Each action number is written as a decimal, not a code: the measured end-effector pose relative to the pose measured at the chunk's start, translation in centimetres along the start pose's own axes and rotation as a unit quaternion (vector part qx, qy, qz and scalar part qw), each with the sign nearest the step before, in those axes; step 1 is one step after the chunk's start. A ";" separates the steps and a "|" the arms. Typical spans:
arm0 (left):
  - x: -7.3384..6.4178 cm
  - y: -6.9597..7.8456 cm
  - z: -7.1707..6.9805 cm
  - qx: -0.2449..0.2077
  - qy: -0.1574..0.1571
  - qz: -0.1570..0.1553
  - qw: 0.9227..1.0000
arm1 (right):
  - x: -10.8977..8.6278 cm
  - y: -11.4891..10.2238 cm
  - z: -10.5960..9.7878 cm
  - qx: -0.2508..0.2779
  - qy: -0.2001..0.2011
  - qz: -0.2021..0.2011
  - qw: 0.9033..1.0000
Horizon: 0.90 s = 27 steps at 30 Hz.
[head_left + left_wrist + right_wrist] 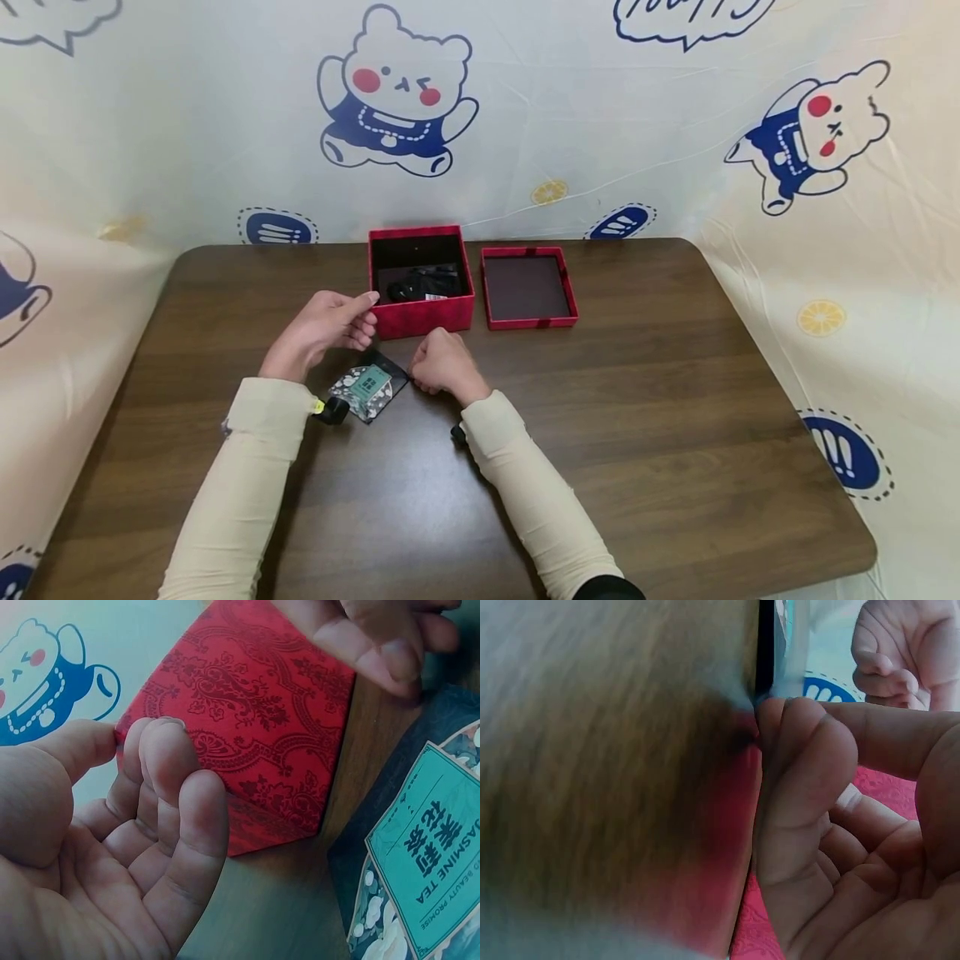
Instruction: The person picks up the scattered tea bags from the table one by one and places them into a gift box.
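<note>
A red patterned box (423, 317) stands uncovered at the back of the table. My left hand (333, 325) pinches its near left corner, thumb at the rim and curled fingers against the outer side. In front of the box is a dark jasmine tea packet (369, 385) with a green label, tilted in the left wrist view. My right hand (445, 364) pinches the packet's right corner between thumb and fingertips. From the right wrist, the packet shows almost edge-on beside the curled fingers (802, 772).
Black items (427, 283), one with a white label, lie inside the box. The red box lid (532, 323) rests inside up just right of it. Behind the wooden table (637, 400) hangs a printed cloth (540, 108) with cartoon bears.
</note>
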<state>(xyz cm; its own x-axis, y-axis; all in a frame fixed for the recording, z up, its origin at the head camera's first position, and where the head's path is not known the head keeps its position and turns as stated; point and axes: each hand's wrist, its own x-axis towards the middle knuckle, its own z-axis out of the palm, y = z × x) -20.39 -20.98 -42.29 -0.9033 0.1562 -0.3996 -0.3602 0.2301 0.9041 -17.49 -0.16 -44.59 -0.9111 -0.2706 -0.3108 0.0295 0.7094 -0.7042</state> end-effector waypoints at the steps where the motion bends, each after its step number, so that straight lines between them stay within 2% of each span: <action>1: 0.0 0.0 0.0 0.001 -0.002 0.000 1.000 | 0.0 0.0 0.1 -0.002 -0.002 0.001 1.000; 5: 0.0 0.0 0.1 0.001 0.001 -0.002 1.000 | 0.2 -0.2 0.5 -0.014 -0.004 0.006 1.000; 14: 0.1 0.0 0.1 0.003 0.001 0.000 1.000 | 0.5 -0.9 1.2 -0.092 0.010 0.017 0.996; 22: 0.0 0.0 0.0 0.011 0.001 0.002 1.000 | 0.3 -1.2 1.3 -0.126 0.018 0.022 0.992; 27: 0.1 -0.1 0.0 0.011 0.004 0.004 1.000 | 0.3 -1.3 1.4 -0.145 0.006 0.030 0.989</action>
<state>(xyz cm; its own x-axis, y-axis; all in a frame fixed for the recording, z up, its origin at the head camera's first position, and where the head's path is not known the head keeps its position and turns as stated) -20.43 -20.95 -42.37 -0.9079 0.1502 -0.3914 -0.3482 0.2498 0.9035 -17.23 -2.08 -44.72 -0.9159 -0.2158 -0.3384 -0.0332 0.8810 -0.4719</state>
